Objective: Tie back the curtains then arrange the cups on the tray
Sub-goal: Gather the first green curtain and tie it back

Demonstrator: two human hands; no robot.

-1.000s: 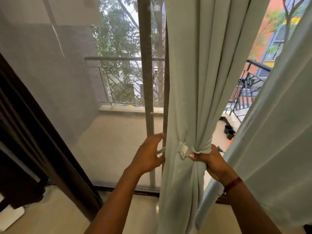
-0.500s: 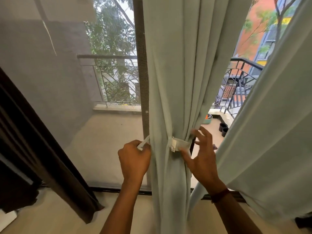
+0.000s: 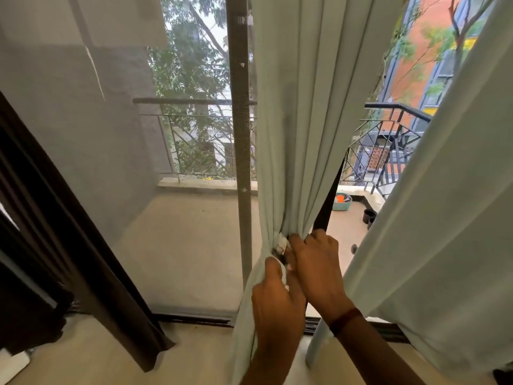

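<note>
Fingers (image 3: 273, 270) of the left hand (image 3: 277, 304) are curling round the white fabric tie-back strap (image 3: 281, 245). The right hand (image 3: 319, 270), nearer the fastening, is pinching the pale green fabric curtain (image 3: 299, 134), which is hanging vertically, bunched directly ahead of both hands. A second pale curtain panel (image 3: 444, 218) is hanging untied at right.

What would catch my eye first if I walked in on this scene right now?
The two hands meet low in the middle: the left hand grips the white tie-back, and the right hand clutches the pale green curtain, which is bunched to a narrow waist there. A second curtain sweeps down the right side. Through the gap between them, a black balcony railing and an orange building show outside.
</note>
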